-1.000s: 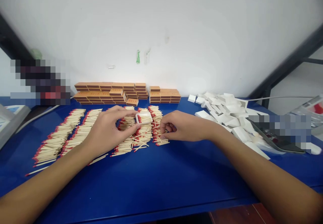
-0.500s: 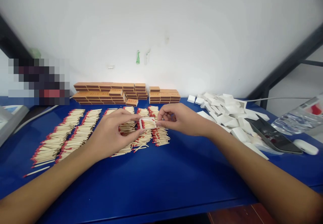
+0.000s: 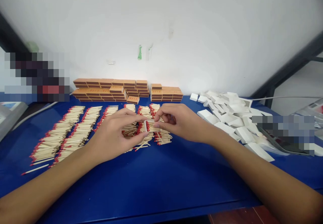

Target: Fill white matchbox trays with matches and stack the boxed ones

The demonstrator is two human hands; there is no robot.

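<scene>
A small white matchbox tray (image 3: 145, 126) is pinched at its left end between the thumb and forefinger of my left hand (image 3: 113, 133). Red-headed matches (image 3: 151, 127) lie inside it, heads toward the left. Over the tray's right part, my right hand (image 3: 178, 121) has its thumb and forefinger close together among the matches, the other fingers curled. What sits between those fingertips is hidden. Below and behind the tray, rows of loose matches (image 3: 72, 134) cover the blue table (image 3: 141, 190); my hands block part of these rows.
Orange-brown matchboxes (image 3: 98, 92) stand stacked along the wall, with a second stack (image 3: 166, 94) beside them. White empty trays (image 3: 227, 113) form a heap on the right. Farther right are a partly blurred dark device (image 3: 277, 145) and a clear plastic bottle (image 3: 306, 114).
My right fingers have moved from the tray's right end onto the matches inside it. The tray and my left hand have shifted slightly right in the view.
</scene>
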